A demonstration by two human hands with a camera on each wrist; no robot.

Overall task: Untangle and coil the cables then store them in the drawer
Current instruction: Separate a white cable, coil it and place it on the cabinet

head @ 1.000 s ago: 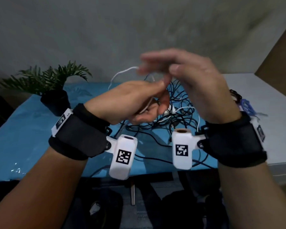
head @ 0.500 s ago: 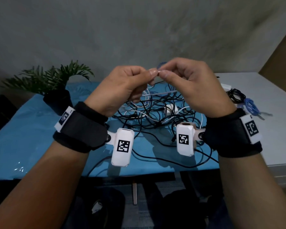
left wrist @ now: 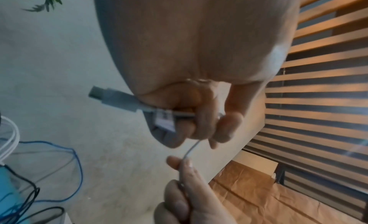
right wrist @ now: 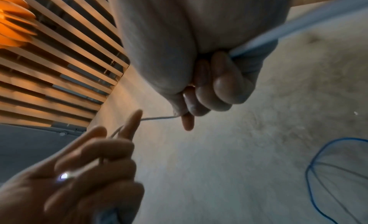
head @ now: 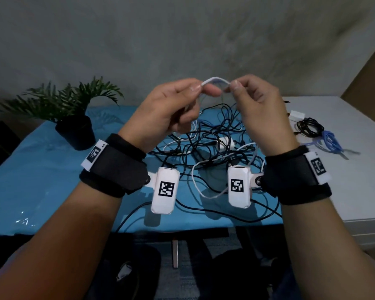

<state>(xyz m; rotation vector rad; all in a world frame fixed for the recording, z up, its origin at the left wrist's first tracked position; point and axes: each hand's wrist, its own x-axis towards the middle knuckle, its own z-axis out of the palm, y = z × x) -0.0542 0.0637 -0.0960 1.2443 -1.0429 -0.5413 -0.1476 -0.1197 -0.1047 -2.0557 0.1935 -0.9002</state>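
Both hands are raised above the blue table (head: 30, 187) and hold one white cable (head: 214, 80) that arches between them. My left hand (head: 200, 88) pinches it near its USB plug (left wrist: 111, 96), which sticks out past the fingers in the left wrist view. My right hand (head: 231, 86) pinches the same cable (right wrist: 159, 118) a short way along; the rest runs down through its curled fingers. Below the hands lies a tangle of black, white and blue cables (head: 212, 148).
A potted plant (head: 74, 118) stands at the table's back left. On the white surface (head: 355, 191) to the right lie a coiled black cable (head: 310, 126), a coiled blue cable (head: 330, 141) and a white adapter (head: 297, 115). Cables trail over the front edge.
The hands have moved apart a little, drawing a short arch of white cable between the pinching fingers. A second ago the right hand was blurred in motion above the left.
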